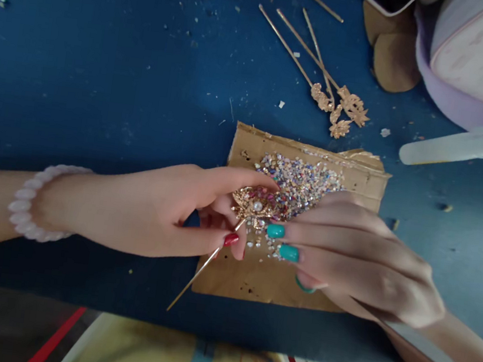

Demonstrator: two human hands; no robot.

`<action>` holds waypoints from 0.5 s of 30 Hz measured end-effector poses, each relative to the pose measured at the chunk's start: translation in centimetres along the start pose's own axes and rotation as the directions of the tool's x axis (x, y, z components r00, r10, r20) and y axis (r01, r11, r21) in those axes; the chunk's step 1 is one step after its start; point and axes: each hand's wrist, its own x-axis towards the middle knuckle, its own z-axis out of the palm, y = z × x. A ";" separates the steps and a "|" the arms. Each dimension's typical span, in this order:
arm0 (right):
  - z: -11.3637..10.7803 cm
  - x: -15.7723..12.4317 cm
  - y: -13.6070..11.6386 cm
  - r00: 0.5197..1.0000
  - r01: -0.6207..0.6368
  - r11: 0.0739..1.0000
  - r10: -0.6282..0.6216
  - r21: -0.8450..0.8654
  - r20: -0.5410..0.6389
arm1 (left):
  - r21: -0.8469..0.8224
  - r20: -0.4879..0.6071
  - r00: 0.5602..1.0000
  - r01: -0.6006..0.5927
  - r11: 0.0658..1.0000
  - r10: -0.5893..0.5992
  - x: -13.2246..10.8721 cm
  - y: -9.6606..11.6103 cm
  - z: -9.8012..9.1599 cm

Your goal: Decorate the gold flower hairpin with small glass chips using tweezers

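Gold-toned hairpin (257, 206) in the left hand (144, 207): pinching it with a narrow grip over the cardboard's (264, 282) left part. With the right hand (368, 263), holding a pale tool (428, 350), bending fingers over bright chips (306, 180). Working nearer than other ornate hairpins (353, 106) farther across the worktop (105, 68).

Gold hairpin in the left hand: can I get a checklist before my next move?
1. Left hand grips the gold hairpin: ok.
2. Pearl-like bead visible on its head: ok.
3. Right hand has the gray tool: ok, one end sticks out.
4. Position of its other end: cannot tell, hidden.
5. Glittery chip pile on the cardboard: ok.
6. Blue table free of loose bits: not ok, flecks scattered.
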 end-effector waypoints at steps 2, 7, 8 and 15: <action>-0.2 -0.1 -0.1 1.000 0.004 1.000 -0.004 0.005 -0.006 | 0.002 0.003 1.000 0.006 1.000 -0.006 0.0 0.0 0.0; -0.4 -0.1 -0.3 0.999 -0.014 1.000 0.015 -0.015 0.033 | 0.004 0.008 1.000 0.002 1.000 -0.002 0.0 0.0 0.0; -0.4 -0.1 -0.3 0.999 -0.023 1.000 0.024 -0.017 0.030 | 0.007 0.010 1.000 0.002 1.000 -0.002 -0.1 0.0 -0.1; 0.1 -0.2 -0.6 0.998 -0.056 0.998 0.056 -0.016 0.005 | -0.009 -0.005 1.000 -0.019 1.000 0.019 -0.1 -0.2 0.0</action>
